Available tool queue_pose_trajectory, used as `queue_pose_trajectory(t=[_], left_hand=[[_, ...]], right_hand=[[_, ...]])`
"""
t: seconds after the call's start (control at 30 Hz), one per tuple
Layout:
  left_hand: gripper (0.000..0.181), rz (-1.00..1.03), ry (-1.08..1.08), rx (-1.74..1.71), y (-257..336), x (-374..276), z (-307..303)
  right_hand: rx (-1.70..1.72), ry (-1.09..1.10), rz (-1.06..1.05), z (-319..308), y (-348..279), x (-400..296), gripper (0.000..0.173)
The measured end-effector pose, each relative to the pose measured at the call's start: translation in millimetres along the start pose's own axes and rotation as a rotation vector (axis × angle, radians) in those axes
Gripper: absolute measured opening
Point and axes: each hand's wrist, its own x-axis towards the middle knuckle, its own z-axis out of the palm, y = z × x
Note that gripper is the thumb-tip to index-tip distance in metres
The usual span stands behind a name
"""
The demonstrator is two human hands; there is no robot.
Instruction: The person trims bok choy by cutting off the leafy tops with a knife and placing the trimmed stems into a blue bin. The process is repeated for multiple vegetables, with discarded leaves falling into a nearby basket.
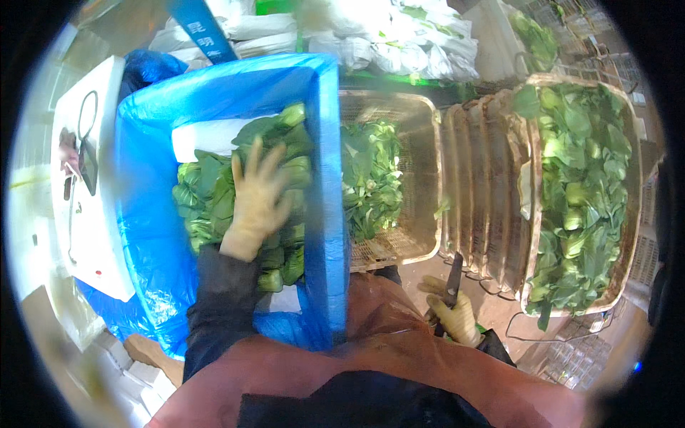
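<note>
My left hand (pixel 260 197), in a pale glove, rests flat with spread fingers on bunches of bok choy (pixel 211 184). These lie in a box lined with blue plastic film (pixel 152 208), over a white sheet or packet (pixel 206 140) partly covered by leaves. Low on the right, my gloved right hand (pixel 455 315) grips a knife (pixel 454 281), its dark blade pointing up. Just right of the lined box stands a plastic crate (pixel 417 198) with loose greens (pixel 372 179) along its left side.
Nested crates (pixel 481 187) lead right to a crate heaped with bok choy (pixel 580 187). White bags (pixel 396 53) are piled behind. On the left, a white foam lid (pixel 96 241) carries scissors (pixel 88 144) and another small tool. A blue strip (pixel 203 29) bearing writing stands at the back.
</note>
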Motion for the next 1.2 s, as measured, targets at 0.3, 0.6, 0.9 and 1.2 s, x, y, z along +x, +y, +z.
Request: queue_pose_trajectory(t=[0.3,0.6,0.9,1.2], left_hand=[[0.070,-0.043,-0.083,0.249,-26,-47,123],[0.039,-0.217,0.072,-0.257,71,-8,-8],[0.037,0.044,0.026,-0.656,396,41,32],[0.055,-0.063,-0.571,-1.675,547,48,94]], right_hand=[[0.112,-0.091,-0.014,-62,27,-18,0.035],[-0.888,0.566,-0.316,-268,2,-64,0.050],[-1.644,0.221,-0.156,-412,15,-55,0.045],[-0.578,0.338,-0.765,-382,-26,-65,0.046]])
